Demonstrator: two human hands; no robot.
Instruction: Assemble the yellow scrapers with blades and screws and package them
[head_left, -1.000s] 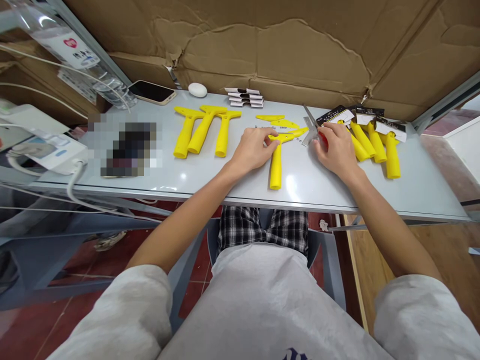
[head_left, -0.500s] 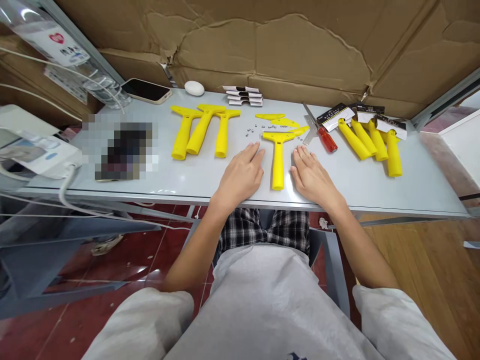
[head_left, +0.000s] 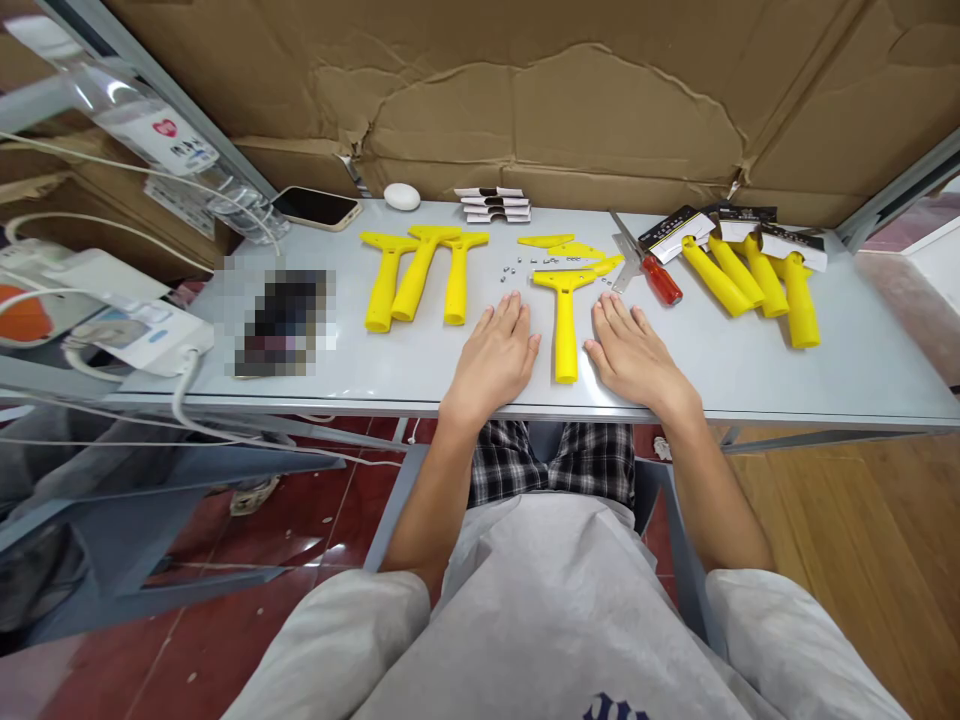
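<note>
My left hand (head_left: 496, 350) lies flat on the grey table (head_left: 330, 390), fingers stretched forward, holding nothing. Flat on the other side, my right hand (head_left: 631, 350) is also empty. Between them, touching neither, is a yellow scraper handle (head_left: 565, 335) with its wide head pointing away from me. Just beyond it are yellow blade-cover pieces (head_left: 574, 251), partly overlapped by that head, and several small metal screws (head_left: 514, 268). Past my right fingertips lie a red-handled screwdriver (head_left: 661, 282) and a flat metal blade (head_left: 624, 262).
Several yellow handles (head_left: 456, 285) lie at left; carded yellow scrapers (head_left: 720, 280) at right. Behind are stacked folded cards (head_left: 495, 205), a white oval object (head_left: 402, 196) and a phone (head_left: 318, 208). A bottle (head_left: 176, 140), a white power adapter (head_left: 150, 325) with cables and a blurred-out item occupy the left.
The whole view has shifted, so the tabletop things appear a little further right. My left hand's fingers point more straight ahead. Nothing was picked up or put down.
</note>
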